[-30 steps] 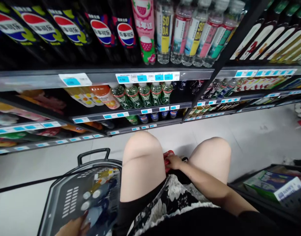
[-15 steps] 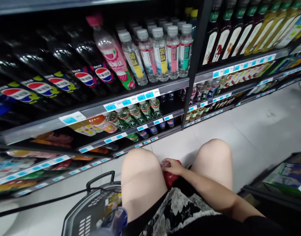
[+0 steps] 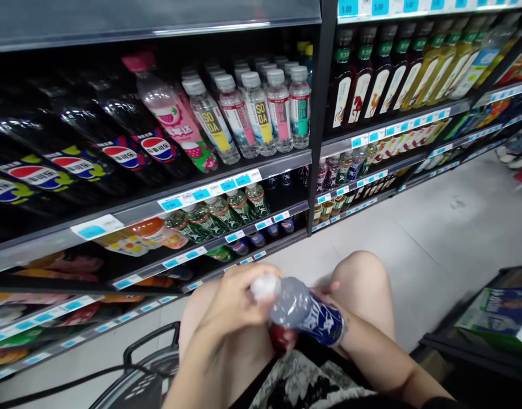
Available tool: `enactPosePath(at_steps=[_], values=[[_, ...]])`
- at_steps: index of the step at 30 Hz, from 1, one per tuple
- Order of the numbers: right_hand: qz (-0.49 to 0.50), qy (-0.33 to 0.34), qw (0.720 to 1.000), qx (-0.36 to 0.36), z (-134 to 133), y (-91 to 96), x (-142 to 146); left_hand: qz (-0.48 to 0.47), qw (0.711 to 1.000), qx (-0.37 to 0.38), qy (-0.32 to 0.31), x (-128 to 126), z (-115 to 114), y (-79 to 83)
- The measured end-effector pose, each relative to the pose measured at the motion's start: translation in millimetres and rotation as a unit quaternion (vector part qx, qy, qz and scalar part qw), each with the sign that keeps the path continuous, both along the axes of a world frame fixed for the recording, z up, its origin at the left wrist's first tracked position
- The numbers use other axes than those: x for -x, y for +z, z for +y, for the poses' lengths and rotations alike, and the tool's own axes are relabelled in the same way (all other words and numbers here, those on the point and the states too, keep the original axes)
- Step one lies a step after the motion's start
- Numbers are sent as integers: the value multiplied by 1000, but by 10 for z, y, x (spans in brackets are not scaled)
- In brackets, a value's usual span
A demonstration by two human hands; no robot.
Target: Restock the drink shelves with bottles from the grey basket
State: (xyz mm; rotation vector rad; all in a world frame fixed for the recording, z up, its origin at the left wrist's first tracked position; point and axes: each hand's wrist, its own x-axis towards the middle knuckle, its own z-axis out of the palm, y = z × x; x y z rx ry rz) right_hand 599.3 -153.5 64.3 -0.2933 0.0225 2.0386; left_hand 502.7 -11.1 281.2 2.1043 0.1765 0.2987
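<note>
I crouch in front of a drinks shelf. My left hand [image 3: 233, 301] grips the neck end of a clear bottle [image 3: 301, 312] with a dark blue label and a white cap, held sideways over my knees. My right hand [image 3: 332, 288] is mostly hidden behind the bottle, between my knees. It stays on a red object [image 3: 280, 338] that shows just under the bottle.
A grey shopping basket [image 3: 143, 375] with a black handle stands on the floor at my lower left. Shelves hold cola bottles [image 3: 77, 167], soda water bottles [image 3: 261, 113] and green bottles [image 3: 220, 213]. A dark crate with a green box [image 3: 495, 312] sits at the right.
My left hand lifted the blue-labelled bottle out of the basket and brought it up in front of my knees. The view swung up and to the right.
</note>
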Motion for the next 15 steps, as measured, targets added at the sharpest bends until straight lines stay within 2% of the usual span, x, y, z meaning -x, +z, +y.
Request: enactPosePath(at_steps=[1,2,3,5,6,7,9,13,15], values=[[8,65,997,-46,-31,-31,-9,-13,996,62,70,-131,26,-235],[10,100,989,-107,-60,-60,-5,-23,982,123,141,-221,61,-486],[10,93,982,-164,-88,-78,11,-2,961,176,211,-282,99,-730],[9,-5,978,-208,-137,-64,74,60,915,256,305,-353,159,-1121],[1,-65,979,-191,-156,-28,109,80,898,285,324,-380,176,-1249],[-12,-100,980,-169,-167,22,139,89,886,310,334,-408,184,-1333],[-42,-102,983,-145,-165,145,171,78,872,357,325,-469,178,-1394],[-87,-129,976,-152,-93,360,150,29,845,456,277,-534,86,-1323],[-112,-157,970,-151,-58,446,145,42,840,481,247,-512,18,-1271]])
